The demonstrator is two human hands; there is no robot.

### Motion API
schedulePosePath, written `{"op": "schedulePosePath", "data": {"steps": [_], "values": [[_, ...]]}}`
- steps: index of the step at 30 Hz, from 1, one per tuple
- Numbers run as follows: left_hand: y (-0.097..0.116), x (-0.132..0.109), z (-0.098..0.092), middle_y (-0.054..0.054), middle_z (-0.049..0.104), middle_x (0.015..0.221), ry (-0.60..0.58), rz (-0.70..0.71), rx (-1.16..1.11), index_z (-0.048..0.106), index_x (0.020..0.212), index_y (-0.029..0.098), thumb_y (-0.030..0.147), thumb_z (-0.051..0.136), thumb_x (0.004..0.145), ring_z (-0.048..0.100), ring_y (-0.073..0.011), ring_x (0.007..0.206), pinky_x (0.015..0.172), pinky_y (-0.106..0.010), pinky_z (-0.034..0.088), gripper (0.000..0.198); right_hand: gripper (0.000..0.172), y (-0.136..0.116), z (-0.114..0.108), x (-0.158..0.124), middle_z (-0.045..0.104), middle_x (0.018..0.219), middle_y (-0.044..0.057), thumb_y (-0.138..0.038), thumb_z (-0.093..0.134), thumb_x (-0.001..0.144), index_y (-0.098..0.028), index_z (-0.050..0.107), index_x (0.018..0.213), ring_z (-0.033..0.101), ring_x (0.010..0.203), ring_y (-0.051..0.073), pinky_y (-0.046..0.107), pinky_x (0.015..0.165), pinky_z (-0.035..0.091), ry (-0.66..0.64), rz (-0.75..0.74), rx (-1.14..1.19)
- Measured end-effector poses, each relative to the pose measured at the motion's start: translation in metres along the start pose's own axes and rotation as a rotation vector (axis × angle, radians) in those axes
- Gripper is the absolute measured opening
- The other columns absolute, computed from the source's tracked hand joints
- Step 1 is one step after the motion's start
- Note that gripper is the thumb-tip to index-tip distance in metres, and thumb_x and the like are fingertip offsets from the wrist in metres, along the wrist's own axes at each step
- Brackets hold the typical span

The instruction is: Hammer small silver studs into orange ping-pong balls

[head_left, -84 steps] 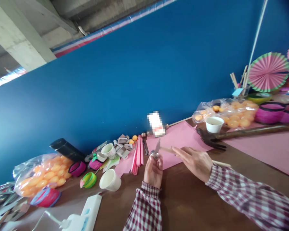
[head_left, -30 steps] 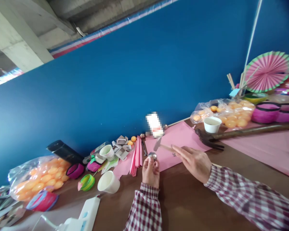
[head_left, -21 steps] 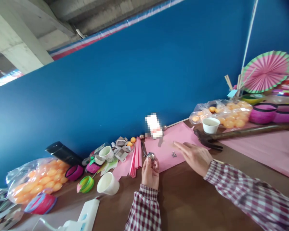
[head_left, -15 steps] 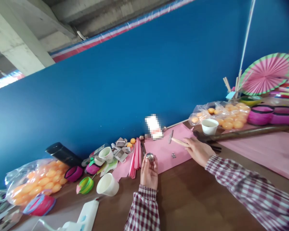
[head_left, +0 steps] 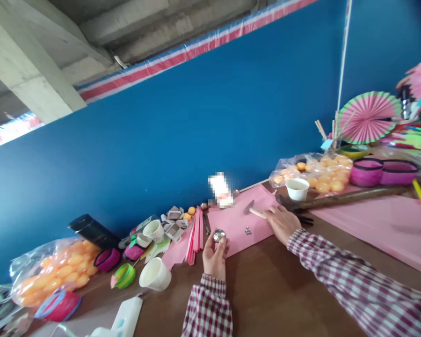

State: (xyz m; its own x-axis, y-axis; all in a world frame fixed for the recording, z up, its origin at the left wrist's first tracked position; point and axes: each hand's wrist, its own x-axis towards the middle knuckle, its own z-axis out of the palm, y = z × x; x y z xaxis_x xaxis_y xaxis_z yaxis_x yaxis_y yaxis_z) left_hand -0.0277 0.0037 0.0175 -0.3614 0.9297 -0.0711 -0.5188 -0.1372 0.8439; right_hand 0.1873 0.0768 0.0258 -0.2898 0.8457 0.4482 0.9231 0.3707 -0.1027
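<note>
Shiny silver metal ball (head_left: 219, 235): found raised near the centre of the work area, clamped between the thumb and fingers of the left hand (head_left: 215, 258). It is seen against the near-left part of a flat pink paper sheet (head_left: 228, 219) laid on the brown table (head_left: 263, 285); no long axis can be assigned to so round a form.

The small grey-headed hammer with a pale wooden handle (head_left: 257, 213) is held by the right hand (head_left: 283, 224), its fingers closed over the handle; how firmly cannot be told. The governing relation is noted as follows: from the right hand, the ball lies just below nine o'clock, well apart; from the hammer head, between seven and eight o'clock. The handle runs from the head towards four o'clock. The left hand is the nearer, being in contact with the ball. A small cluster of silver metal pieces (head_left: 248, 230) is noted on the pink sheet at about three o'clock from the ball, between the two hands. Whether the hammer head is resting on the paper could not be determined.

Against the earliest frame, a change is recorded: there, the hammer head was shown up against the ball; now the two are separated, and the cluster, then not seen, is exposed.
</note>
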Motion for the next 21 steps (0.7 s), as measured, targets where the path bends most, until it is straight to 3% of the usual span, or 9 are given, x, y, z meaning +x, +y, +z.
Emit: {"op": "schedulePosePath", "data": {"steps": [4,8,12,17,21], "values": [[-0.002,-0.005,0.014,-0.004,0.057,0.093,-0.04,0.024,0.126,0.044,0.112,0.021,0.021,0.067,0.063,0.059,-0.0104,0.073,0.068,-0.026,0.049,0.054,0.035,-0.009,-0.005,0.0,0.055,0.1,0.008,-0.029,0.038,0.083,-0.025,0.047,0.116,0.049,0.089,0.019,0.031,0.074,0.04,0.091,-0.125,0.17],[-0.011,-0.007,0.03,-0.008,0.058,0.098,-0.094,0.031,0.191,0.04,0.113,0.02,0.027,0.065,0.065,0.058,-0.0145,0.085,0.074,-0.029,0.047,0.055,0.049,-0.024,-0.002,-0.003,0.052,0.11,0.009,-0.042,0.047,0.077,-0.019,0.041,0.12,0.044,0.104,0.023,0.038,0.084,0.04,0.151,-0.329,0.44],[-0.026,-0.007,0.039,-0.009,0.062,0.094,-0.142,0.069,0.243,0.036,0.116,0.018,0.032,0.065,0.063,0.06,-0.0174,0.084,0.073,-0.031,0.047,0.063,0.044,-0.033,0.0,-0.006,0.052,0.111,0.008,-0.033,0.048,0.078,-0.019,0.042,0.119,0.046,0.104,0.019,0.039,0.092,0.036,0.131,-0.457,0.581],[-0.037,-0.008,0.037,-0.009,0.064,0.085,-0.208,0.123,0.323,0.036,0.116,0.016,0.035,0.066,0.061,0.061,-0.0178,0.077,0.07,-0.032,0.049,0.066,0.033,-0.036,-0.007,-0.01,0.055,0.106,0.005,-0.024,0.045,0.08,-0.021,0.047,0.112,0.048,0.1,0.017,0.037,0.088,0.039,0.084,-0.43,0.61],[-0.037,-0.006,0.036,-0.014,0.058,0.103,-0.167,0.145,0.32,0.037,0.116,0.018,0.039,0.063,0.063,0.062,-0.0164,0.073,0.063,-0.03,0.051,0.063,0.033,-0.038,-0.02,-0.002,0.053,0.106,0.005,-0.027,0.044,0.08,-0.022,0.046,0.113,0.05,0.095,0.016,0.033,0.082,0.043,0.119,-0.311,0.588]]}}
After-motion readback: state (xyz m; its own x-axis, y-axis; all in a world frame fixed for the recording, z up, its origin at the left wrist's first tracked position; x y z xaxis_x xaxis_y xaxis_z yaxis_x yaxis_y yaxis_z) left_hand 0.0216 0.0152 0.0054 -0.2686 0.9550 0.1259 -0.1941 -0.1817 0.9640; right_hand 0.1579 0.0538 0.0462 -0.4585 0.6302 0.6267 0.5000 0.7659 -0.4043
